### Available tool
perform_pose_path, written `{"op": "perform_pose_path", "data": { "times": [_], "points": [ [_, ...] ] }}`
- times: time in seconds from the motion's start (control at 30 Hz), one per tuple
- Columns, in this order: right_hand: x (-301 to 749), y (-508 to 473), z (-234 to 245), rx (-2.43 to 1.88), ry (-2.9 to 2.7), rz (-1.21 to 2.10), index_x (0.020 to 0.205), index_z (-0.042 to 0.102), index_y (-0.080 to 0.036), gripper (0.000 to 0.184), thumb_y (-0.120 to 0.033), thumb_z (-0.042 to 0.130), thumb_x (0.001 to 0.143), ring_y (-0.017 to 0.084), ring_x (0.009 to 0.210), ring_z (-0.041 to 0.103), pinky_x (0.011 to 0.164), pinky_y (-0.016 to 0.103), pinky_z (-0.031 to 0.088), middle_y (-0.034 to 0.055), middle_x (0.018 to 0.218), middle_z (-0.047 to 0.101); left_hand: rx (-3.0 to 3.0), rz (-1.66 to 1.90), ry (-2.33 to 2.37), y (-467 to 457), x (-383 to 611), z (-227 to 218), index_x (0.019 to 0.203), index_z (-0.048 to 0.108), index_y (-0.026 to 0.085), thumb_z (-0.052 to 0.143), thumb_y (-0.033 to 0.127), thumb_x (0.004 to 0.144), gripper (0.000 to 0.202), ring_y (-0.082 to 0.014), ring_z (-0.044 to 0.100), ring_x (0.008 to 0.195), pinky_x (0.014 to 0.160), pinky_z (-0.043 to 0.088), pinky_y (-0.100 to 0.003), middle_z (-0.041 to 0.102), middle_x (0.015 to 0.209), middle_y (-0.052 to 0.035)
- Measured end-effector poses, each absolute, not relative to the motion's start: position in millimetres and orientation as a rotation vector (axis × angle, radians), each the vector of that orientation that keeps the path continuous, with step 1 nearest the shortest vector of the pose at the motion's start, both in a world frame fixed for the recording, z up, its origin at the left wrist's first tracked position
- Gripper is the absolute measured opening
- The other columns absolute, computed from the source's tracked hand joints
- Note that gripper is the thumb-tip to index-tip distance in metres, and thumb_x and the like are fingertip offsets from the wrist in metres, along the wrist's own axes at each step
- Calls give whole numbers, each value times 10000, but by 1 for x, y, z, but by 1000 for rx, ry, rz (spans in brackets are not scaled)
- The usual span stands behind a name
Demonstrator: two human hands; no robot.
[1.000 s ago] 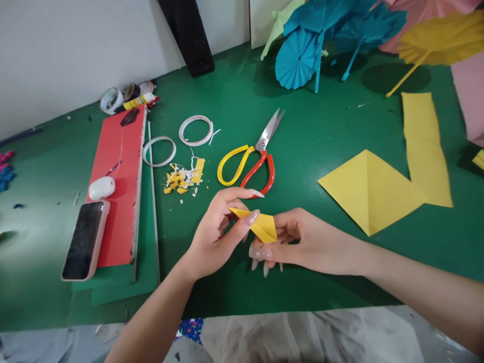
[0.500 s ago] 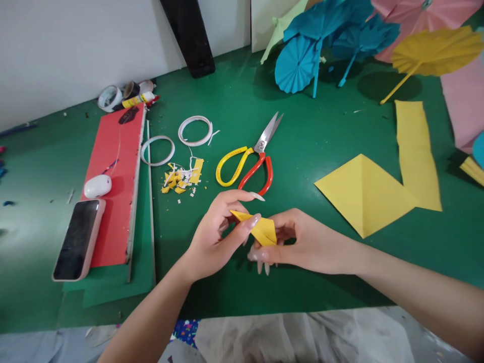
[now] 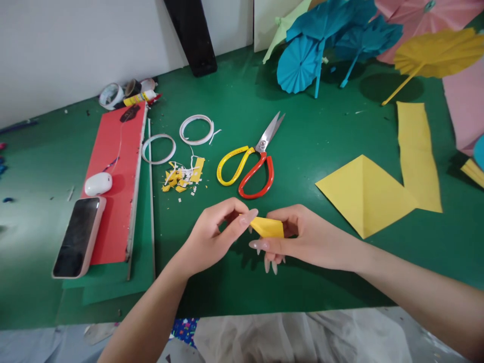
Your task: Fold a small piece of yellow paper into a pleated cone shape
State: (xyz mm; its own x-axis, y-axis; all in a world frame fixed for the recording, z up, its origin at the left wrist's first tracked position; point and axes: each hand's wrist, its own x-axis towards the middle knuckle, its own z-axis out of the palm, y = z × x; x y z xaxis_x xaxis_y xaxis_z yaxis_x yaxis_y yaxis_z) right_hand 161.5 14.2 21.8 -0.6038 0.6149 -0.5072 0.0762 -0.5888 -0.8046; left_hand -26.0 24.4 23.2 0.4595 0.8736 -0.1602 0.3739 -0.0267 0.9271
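Both my hands hold a small folded yellow paper piece (image 3: 267, 228) just above the green table (image 3: 234, 287). My left hand (image 3: 214, 237) pinches its left end between thumb and fingers. My right hand (image 3: 302, 237) grips its right side, fingers curled under it. Just beyond the hands lie scissors (image 3: 251, 161) with one yellow and one red handle, blades shut.
A folded yellow sheet (image 3: 365, 194) and a yellow strip (image 3: 416, 151) lie right. Paper scraps (image 3: 183, 177), two white tape rings (image 3: 159, 149), a red board (image 3: 115, 176) with a white mouse (image 3: 98, 183) and a phone (image 3: 77, 237) lie left. Paper umbrellas (image 3: 302, 60) stand at the back.
The yellow piece has been pressed flatter and turned between my fingers; my left index finger has come down onto it. The hands stay in the same spot.
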Motion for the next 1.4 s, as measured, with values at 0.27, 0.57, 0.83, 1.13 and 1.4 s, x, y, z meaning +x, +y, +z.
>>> {"op": "perform_pose_path", "data": {
  "times": [0.27, 0.57, 0.83, 1.13, 1.4],
  "points": [
    [160, 13, 20, -1203, -1189, 2223, 810, 641, -133, 247, -367, 699, 759, 112, 604, 630, 556, 208, 479, 29, 723, 691, 1641, 537, 1135, 21, -23, 23, 699, 525, 176, 510, 297, 894, 231, -59, 440, 473, 450, 353, -169, 491, 552, 51],
    [158, 13, 18, -1256, -1175, 2216, 705, 614, -136, 228, -339, 696, 767, 99, 556, 618, 527, 193, 473, 13, 640, 676, 1748, 548, 1225, 20, -22, 20, 686, 537, 168, 570, 275, 855, 203, -64, 426, 502, 464, 357, -169, 493, 572, 40],
    [158, 11, 13, -1216, -1145, 2223, 633, 609, -131, 248, -322, 711, 754, 86, 523, 605, 497, 175, 458, 8, 603, 671, 1628, 499, 1221, 21, -22, 21, 647, 495, 158, 509, 318, 897, 298, -44, 413, 483, 476, 351, -153, 461, 538, 56],
    [157, 11, 10, -1222, -1120, 2242, 615, 607, -142, 250, -324, 720, 744, 91, 511, 605, 489, 185, 463, 7, 588, 674, 1625, 416, 1238, 22, -26, 23, 597, 462, 152, 438, 334, 934, 384, -31, 438, 459, 494, 362, -145, 504, 517, 56],
    [157, 10, 11, -1221, -1072, 2244, 611, 600, -139, 246, -307, 721, 743, 80, 502, 603, 479, 166, 454, 15, 591, 684, 1482, 497, 1163, 24, -30, 24, 730, 523, 160, 485, 335, 900, 247, -45, 450, 488, 478, 369, -150, 511, 567, 53]
  ]
}}
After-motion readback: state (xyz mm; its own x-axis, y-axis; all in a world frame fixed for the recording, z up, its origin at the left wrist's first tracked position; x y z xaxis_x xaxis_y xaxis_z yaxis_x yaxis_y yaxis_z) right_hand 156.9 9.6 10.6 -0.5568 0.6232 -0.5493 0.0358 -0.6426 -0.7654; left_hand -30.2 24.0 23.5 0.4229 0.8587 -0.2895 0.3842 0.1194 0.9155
